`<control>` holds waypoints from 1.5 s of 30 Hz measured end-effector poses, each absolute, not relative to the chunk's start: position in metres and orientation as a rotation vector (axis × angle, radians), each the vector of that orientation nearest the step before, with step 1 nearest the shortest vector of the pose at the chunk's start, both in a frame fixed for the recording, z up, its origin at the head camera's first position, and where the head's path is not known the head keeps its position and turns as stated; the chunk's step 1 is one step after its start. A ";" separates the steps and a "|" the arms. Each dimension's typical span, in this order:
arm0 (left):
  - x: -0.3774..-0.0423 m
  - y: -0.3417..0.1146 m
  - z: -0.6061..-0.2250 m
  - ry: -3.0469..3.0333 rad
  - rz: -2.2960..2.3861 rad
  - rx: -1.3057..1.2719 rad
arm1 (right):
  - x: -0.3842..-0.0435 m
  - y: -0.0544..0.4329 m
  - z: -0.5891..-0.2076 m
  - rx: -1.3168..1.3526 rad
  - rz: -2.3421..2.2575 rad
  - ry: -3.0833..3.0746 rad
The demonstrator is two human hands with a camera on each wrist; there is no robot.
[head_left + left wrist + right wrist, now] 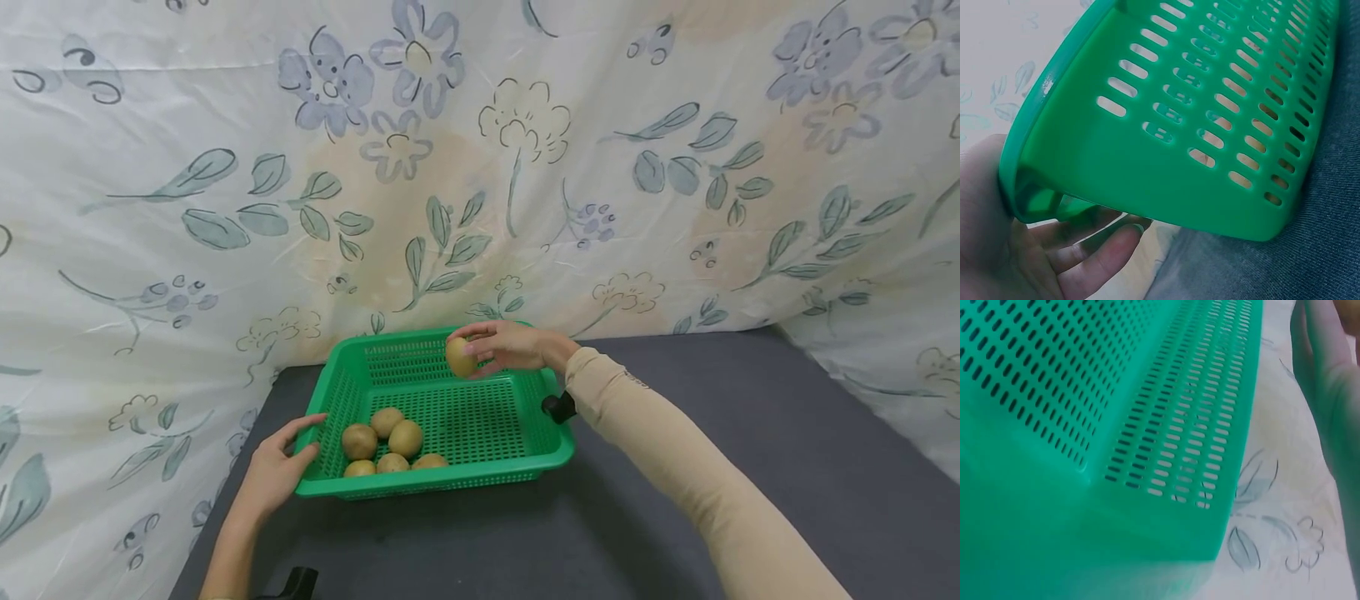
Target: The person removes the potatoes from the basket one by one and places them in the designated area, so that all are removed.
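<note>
A green plastic basket [480, 477] with slotted walls stands on the dark table. Several round, yellow-brown potatoes [406, 437] lie together in its near left part. My left hand [276, 468] grips the basket's left rim; the left wrist view shows the fingers bent around the edge of the green basket [1166, 181]. Above the far right part of the basket, my right hand [506, 343] holds one potato [461, 357] between thumb and fingers. In the right wrist view, only part of that right hand [1333, 381] shows at the right edge, with a bit of the potato [1349, 315].
A dark grey cloth covers the table [675, 467]. Behind the basket hangs a white flowered curtain [480, 167], which also runs along both sides. A black wrist camera [558, 408] is near the basket's right rim.
</note>
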State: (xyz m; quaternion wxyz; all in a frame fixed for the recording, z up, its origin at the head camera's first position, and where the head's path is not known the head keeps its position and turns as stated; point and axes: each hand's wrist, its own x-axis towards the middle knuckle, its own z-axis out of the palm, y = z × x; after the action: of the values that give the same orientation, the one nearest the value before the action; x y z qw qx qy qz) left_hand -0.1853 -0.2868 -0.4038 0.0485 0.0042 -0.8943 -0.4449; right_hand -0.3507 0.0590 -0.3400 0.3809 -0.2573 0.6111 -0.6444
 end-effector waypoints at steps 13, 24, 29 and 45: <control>-0.187 -0.283 -0.405 -2.729 -1.348 0.013 | -0.357 0.100 -0.333 -0.481 -2.088 1.499; -0.186 -0.283 -0.407 -2.745 -1.323 0.005 | -0.359 0.140 -0.334 -0.436 -2.244 1.524; -0.185 -0.284 -0.407 -2.757 -1.319 0.010 | -0.362 0.162 -0.341 -0.383 -2.292 1.565; -0.184 -0.288 -0.404 -2.772 -1.324 -0.003 | -0.352 0.241 -0.370 -0.120 -2.405 1.561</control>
State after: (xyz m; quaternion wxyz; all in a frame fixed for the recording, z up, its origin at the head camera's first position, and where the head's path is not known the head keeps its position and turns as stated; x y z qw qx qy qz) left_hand -0.1840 -0.2876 -0.4037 0.0346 -0.0010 -0.9019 -0.4306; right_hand -0.3517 0.2411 -0.3703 0.1354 -0.0413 0.5388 -0.8305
